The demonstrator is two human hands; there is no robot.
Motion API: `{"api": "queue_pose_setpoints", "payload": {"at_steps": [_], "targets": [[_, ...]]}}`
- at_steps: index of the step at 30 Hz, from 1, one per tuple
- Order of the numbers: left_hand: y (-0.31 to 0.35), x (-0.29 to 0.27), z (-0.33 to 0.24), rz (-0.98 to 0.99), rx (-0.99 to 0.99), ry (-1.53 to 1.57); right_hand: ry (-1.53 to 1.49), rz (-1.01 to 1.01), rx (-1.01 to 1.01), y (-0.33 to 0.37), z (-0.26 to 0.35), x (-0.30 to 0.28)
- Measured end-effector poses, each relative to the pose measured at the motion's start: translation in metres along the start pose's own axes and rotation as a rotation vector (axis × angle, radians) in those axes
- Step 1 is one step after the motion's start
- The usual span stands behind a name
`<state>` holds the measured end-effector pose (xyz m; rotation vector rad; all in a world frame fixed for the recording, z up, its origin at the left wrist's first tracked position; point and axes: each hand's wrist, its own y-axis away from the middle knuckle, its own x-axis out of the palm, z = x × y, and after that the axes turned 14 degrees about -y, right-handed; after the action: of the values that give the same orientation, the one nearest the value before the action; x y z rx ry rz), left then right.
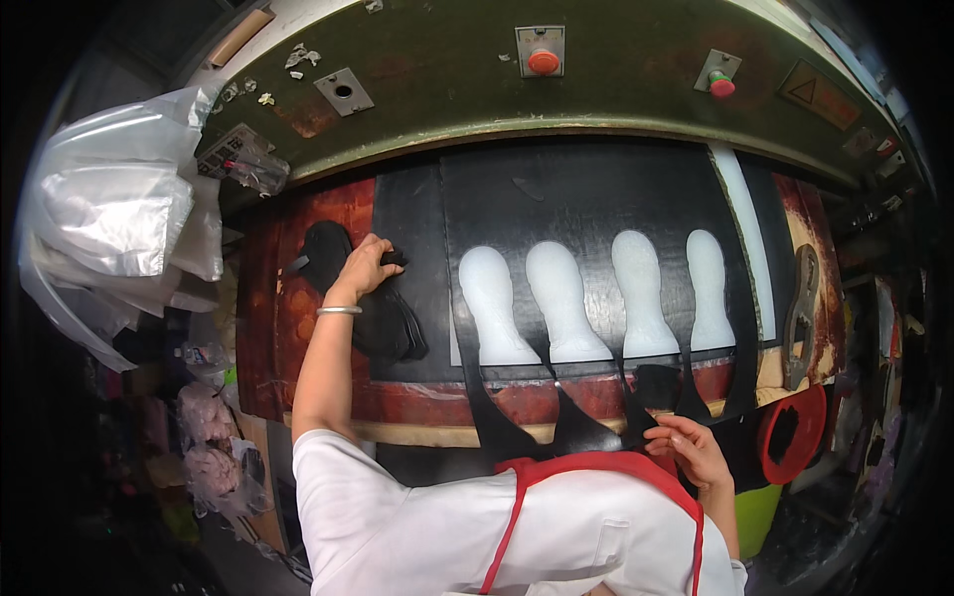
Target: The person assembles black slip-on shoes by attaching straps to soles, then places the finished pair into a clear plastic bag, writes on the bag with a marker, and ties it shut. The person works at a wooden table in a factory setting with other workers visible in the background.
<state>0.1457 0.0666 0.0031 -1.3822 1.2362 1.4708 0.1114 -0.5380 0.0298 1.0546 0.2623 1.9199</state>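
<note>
My left hand [366, 266], with a bangle at the wrist, is curled over a pile of black sole-shaped pieces [383, 323] on the left of the bench. Its fingertips close on the pile's upper right edge. A black sheet [586, 189] covers the middle, with several sole-shaped cutouts [641, 298] through which a white surface shows. Narrow black strips [586, 422] of the sheet hang over the front edge toward my apron. My right hand [691, 449] hovers by one strip at the front, fingers loosely bent and apart, seemingly holding nothing.
Behind the bench runs a green machine beam [437, 89] with a red push button [543, 63]. Clear plastic bags [119, 219] hang at the left. At the right lie a sole-shaped metal-edged tool [798, 318] and, lower, a red round container [795, 432].
</note>
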Motion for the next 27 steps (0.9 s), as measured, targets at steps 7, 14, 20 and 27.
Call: {"api": "queue_pose_setpoints", "payload": {"at_steps": [7,14,20,27], "targets": [[-0.051,-0.007,-0.127,-0.353,0.188,0.343,0.153,-0.077,0.127,-0.015,0.014,0.013],[-0.113,0.001,-0.195,-0.362,0.355,0.029,0.320,-0.168,-0.114,-0.014,0.011,-0.008],[-0.122,0.018,-0.173,-0.599,0.427,-0.063,0.025,-0.523,-0.214,0.004,0.004,-0.048],[-0.072,0.028,-0.058,-0.474,-0.238,-0.057,0.115,-0.740,-0.667,0.004,0.024,-0.103]]}}
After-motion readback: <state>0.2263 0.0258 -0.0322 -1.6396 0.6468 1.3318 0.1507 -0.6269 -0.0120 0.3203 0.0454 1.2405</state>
